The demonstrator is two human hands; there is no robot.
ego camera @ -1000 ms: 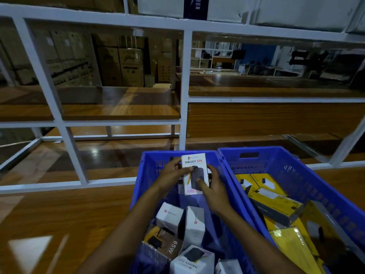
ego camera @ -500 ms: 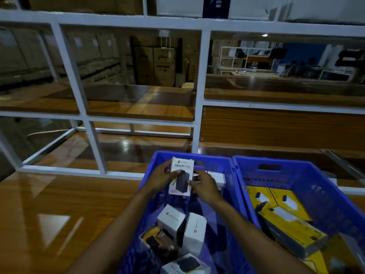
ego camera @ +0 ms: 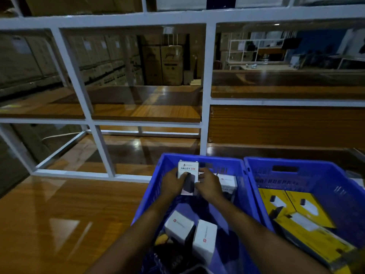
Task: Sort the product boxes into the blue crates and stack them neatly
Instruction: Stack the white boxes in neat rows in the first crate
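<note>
While our left hand [ego camera: 173, 183] and right hand [ego camera: 209, 184] both grip the white box [ego camera: 187, 171] (marked HALLEY 20K), it stands upright at the left blue crate's [ego camera: 156, 190] far end. Yellow boxes [ego camera: 292, 206] fill the right crate [ego camera: 335, 182].

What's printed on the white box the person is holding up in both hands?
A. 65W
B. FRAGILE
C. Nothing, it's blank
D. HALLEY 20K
D: the white box, held between the left hand and right hand at the far end of the left crate, reads HALLEY 20K across its top.
</note>
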